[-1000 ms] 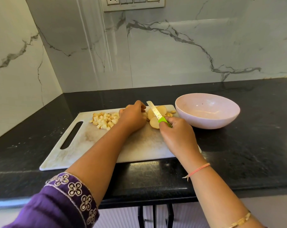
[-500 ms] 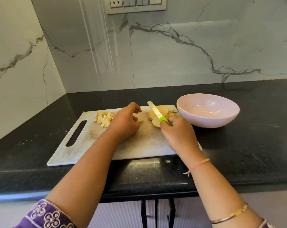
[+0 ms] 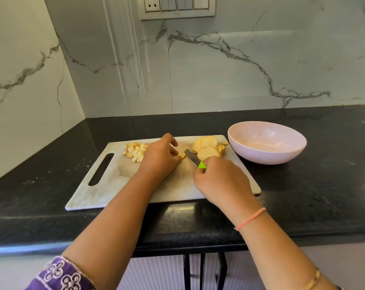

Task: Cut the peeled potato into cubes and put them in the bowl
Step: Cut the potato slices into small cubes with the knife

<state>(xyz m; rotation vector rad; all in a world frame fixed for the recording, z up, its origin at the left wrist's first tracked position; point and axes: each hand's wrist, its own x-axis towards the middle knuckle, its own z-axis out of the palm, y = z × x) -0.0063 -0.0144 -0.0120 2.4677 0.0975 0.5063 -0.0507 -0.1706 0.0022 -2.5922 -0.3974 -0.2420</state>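
Fingers (image 3: 173, 151) of the left hand (image 3: 158, 161) pinch a potato slice (image 3: 182, 155); the right hand (image 3: 221, 183) grips the knife (image 3: 191, 157). Dicing step; next, cut straight down.

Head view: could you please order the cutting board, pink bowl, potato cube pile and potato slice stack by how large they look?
1. Cutting board
2. Pink bowl
3. Potato cube pile and potato slice stack look about alike, so I leave them tied.
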